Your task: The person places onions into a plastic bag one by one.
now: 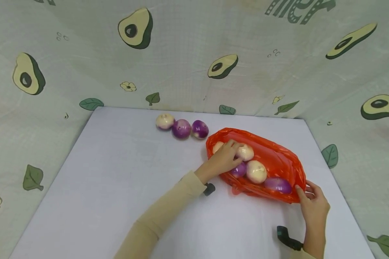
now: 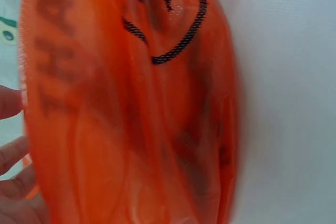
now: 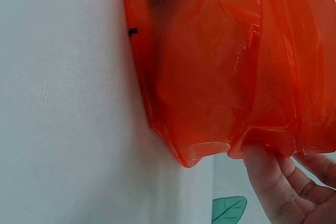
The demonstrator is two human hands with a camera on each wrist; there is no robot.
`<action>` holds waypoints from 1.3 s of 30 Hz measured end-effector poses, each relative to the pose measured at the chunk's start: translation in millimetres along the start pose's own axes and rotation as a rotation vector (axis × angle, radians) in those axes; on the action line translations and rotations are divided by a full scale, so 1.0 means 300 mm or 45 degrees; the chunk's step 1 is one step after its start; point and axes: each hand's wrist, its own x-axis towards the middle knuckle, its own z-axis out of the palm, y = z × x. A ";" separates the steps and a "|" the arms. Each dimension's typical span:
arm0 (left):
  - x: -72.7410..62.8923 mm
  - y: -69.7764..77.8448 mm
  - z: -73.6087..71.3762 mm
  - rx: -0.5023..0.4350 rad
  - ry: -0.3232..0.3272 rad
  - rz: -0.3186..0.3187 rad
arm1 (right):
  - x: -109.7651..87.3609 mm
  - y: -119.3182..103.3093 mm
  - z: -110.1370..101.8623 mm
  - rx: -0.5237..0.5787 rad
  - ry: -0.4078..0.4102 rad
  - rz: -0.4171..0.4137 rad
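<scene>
A red plastic bag [image 1: 275, 154] lies with its mouth spread wide on the right of the table. Inside it are several turnips, among them a white one [image 1: 256, 172] and a purple one [image 1: 278, 185]. My left hand [image 1: 226, 157] reaches over the bag's near-left rim, thumb and fingers on either side of a pale turnip [image 1: 246, 152]. From the left wrist, the bag wall [image 2: 126, 129] hides what these fingers hold. My right hand [image 1: 313, 203] pinches the bag's right end, thumb [image 3: 262, 171] against the plastic.
Three turnips sit in a row at the back of the white table: a pale one [image 1: 165, 121], a purple one [image 1: 181, 129] and a darker purple one [image 1: 200, 129]. Behind the table hangs a cloth [image 1: 181, 64] printed with avocados.
</scene>
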 end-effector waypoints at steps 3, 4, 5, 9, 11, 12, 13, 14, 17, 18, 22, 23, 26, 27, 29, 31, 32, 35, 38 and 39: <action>-0.014 0.006 -0.021 -0.028 0.032 0.027 | -0.001 -0.001 -0.001 -0.002 0.000 0.000; -0.019 0.007 -0.029 -0.039 0.039 0.027 | -0.001 0.000 -0.001 -0.002 0.001 0.000; -0.024 0.009 -0.039 -0.054 0.048 0.025 | -0.002 0.001 -0.001 0.006 0.001 -0.004; -0.045 0.009 -0.080 -0.114 0.102 0.013 | 0.000 0.007 0.003 0.013 0.007 -0.009; -0.056 0.006 -0.103 -0.129 0.132 0.009 | 0.001 0.008 0.004 0.023 0.006 -0.014; -0.062 0.004 -0.113 -0.142 0.146 0.005 | 0.002 0.009 0.004 0.018 0.005 -0.013; -0.069 0.000 -0.124 -0.150 0.158 -0.004 | 0.002 0.009 0.004 0.016 0.003 -0.013; -0.076 -0.004 -0.135 -0.170 0.176 -0.007 | 0.002 0.009 0.004 0.008 0.003 -0.008; -0.100 -0.022 -0.165 -0.215 0.233 -0.006 | -0.002 0.004 0.000 0.017 -0.013 -0.004; -0.107 -0.030 -0.175 -0.228 0.254 -0.002 | -0.003 0.004 0.001 0.009 -0.017 0.005; -0.134 -0.066 -0.208 -0.230 0.334 -0.005 | -0.005 0.003 0.001 0.010 -0.021 0.013; -0.140 -0.076 -0.216 -0.225 0.354 -0.009 | -0.005 0.003 0.000 0.010 -0.020 0.012; -0.156 -0.115 -0.233 -0.226 0.417 -0.018 | -0.005 0.002 0.000 0.019 -0.022 0.006; -0.160 -0.130 -0.238 -0.226 0.437 -0.015 | -0.006 0.002 0.000 0.017 -0.023 0.008; -0.170 -0.162 -0.246 -0.226 0.476 -0.006 | -0.006 0.002 0.000 0.021 -0.024 0.004; -0.178 -0.196 -0.253 -0.217 0.514 -0.006 | -0.006 0.002 0.000 0.020 -0.027 0.003; -0.181 -0.212 -0.256 -0.212 0.528 -0.008 | -0.005 0.002 0.000 0.021 -0.026 0.000; -0.189 -0.260 -0.263 -0.194 0.572 -0.032 | -0.005 0.003 0.003 0.013 -0.026 0.006; -0.195 -0.304 -0.269 -0.194 0.601 -0.065 | -0.005 0.002 0.004 0.020 -0.022 0.002; -0.197 -0.318 -0.270 -0.193 0.609 -0.079 | -0.005 0.002 0.005 0.018 -0.021 0.003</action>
